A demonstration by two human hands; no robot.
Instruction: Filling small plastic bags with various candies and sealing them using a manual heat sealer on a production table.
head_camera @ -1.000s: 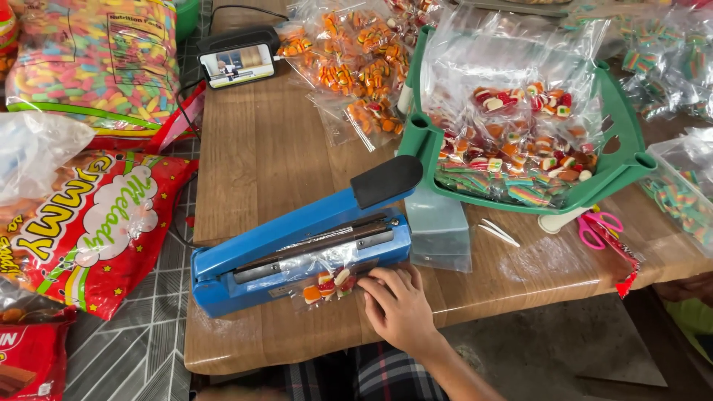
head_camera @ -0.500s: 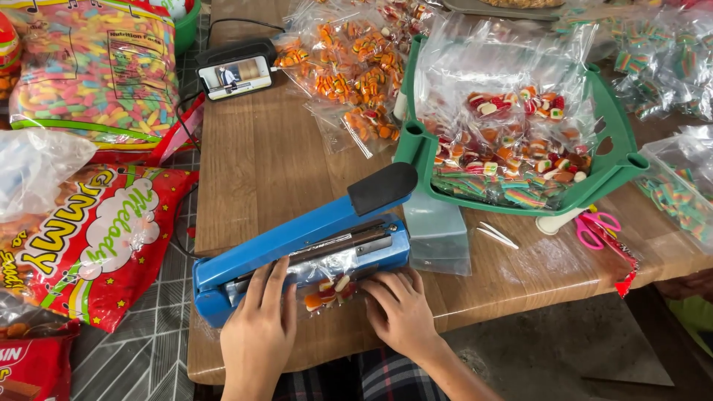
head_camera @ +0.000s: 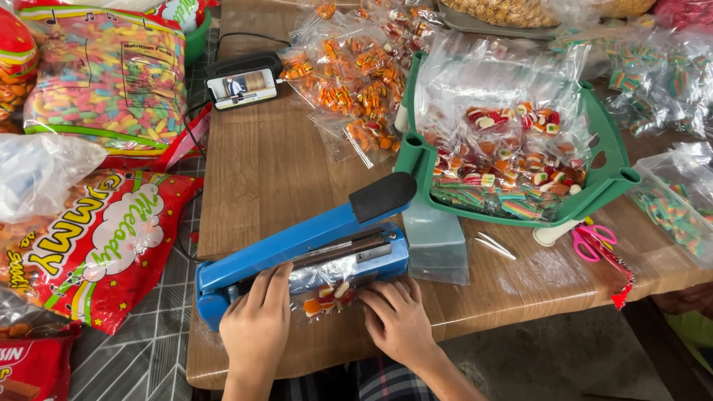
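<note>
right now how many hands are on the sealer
2: the left hand rests on the blue sealer's front left, and the right hand holds the candy bag at its front right.

Red candy bag (head_camera: 96,238) left; phone screen (head_camera: 242,86) behind; label perhaps white.

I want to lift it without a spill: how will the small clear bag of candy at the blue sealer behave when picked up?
The small candy bag is thin clear film, so probably floppy and sagging. It holds only a few pieces, so likely light. Its mouth lies across the blue sealer with the arm raised, so perhaps unsealed; tilting might spill.
</note>
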